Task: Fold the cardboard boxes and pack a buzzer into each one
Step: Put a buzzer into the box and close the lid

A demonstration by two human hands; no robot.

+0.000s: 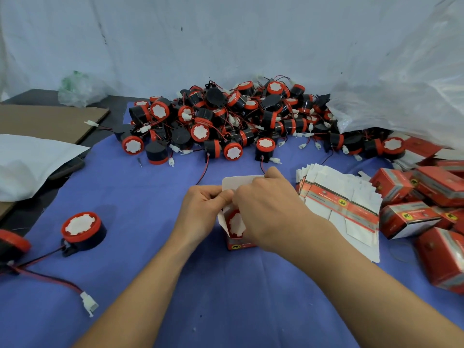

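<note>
A small red cardboard box stands upright on the blue cloth at the centre, its top open and its white lid flap raised behind. A red-and-white buzzer sits inside it. My left hand pinches the box's left side flap near the top. My right hand covers the right side of the box, fingers curled on the flaps there. A big heap of black and red buzzers with thin wires lies behind.
A fanned stack of flat unfolded boxes lies right of my hands, with several folded red boxes beyond it. Two loose buzzers with wires lie at left. A clear plastic bag is at back right, brown cardboard at back left.
</note>
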